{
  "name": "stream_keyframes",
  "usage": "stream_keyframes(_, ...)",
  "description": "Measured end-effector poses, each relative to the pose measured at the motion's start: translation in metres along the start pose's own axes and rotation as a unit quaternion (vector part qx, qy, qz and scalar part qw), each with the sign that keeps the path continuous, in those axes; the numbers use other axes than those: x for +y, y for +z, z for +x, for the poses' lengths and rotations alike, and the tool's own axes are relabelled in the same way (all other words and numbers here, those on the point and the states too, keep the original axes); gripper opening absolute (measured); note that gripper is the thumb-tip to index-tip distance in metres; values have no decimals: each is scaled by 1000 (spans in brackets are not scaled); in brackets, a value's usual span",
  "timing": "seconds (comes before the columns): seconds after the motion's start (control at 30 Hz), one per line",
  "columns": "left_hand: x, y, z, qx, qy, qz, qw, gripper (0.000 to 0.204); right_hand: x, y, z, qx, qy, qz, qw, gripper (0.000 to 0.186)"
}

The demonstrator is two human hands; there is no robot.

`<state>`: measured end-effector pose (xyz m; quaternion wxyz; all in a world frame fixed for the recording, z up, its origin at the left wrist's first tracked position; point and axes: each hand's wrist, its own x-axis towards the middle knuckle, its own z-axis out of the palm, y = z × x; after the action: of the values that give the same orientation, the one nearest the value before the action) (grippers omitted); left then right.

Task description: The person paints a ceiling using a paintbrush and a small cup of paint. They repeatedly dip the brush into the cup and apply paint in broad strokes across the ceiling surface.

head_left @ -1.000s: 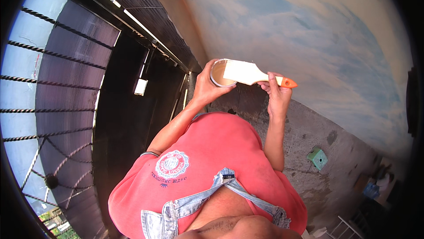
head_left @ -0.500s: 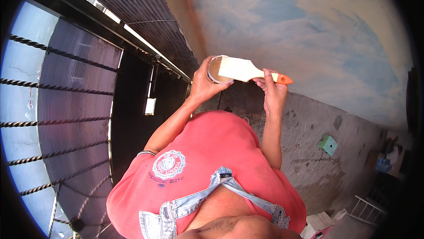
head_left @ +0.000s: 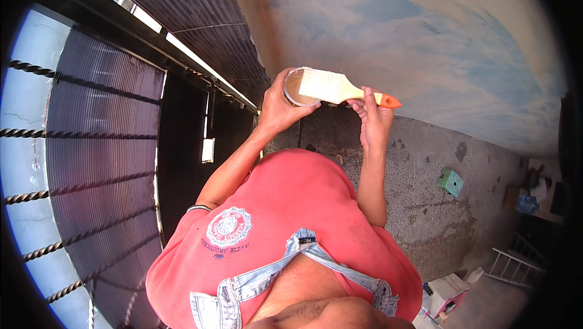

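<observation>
In front of my chest, my left hand [head_left: 278, 105] is wrapped round a round, clear-rimmed cup [head_left: 290, 89] with a tan or brownish inside. My right hand [head_left: 376, 123] grips a wide paintbrush [head_left: 349, 89] by its pale handle, which ends in an orange tip. The brush lies almost level, its light bristles over the mouth of the cup. Whether the bristles touch the rim or what is inside, I cannot tell.
Ahead and to the right stands a wall [head_left: 388, 37] painted in blue and peach patches. A green stool [head_left: 450, 182] is on the rough grey floor [head_left: 419, 207]. Twisted black bars [head_left: 103, 136] run along the left. A white ladder-like frame [head_left: 513, 267] lies at the lower right.
Both hands, the cup and the brush sit slightly higher in the picture. The brush still lies over the cup, and both grips are unchanged.
</observation>
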<state>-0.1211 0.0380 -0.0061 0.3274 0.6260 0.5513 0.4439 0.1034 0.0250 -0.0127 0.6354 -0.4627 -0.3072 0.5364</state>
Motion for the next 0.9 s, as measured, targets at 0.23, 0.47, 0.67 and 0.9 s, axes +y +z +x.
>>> stream_keyframes(0.23, -6, -1, -3, -5, 15, -20, 1000, 86, -2, 2, -7, 11, -6, 9, 1000, 25)
stream_keyframes(0.47, 2, -1, -7, -12, 4, -28, 1000, 85, 1, -2, -10, 22, -3, 22, 1000, 24)
stream_keyframes(0.67, -1, 0, -8, -15, -8, -21, 1000, 85, 5, -7, -10, 2, -8, 27, 1000, 26)
stream_keyframes(0.9, -3, 1, -6, -19, -9, -15, 1000, 85, -6, -12, -14, -70, -94, -66, 991, 26)
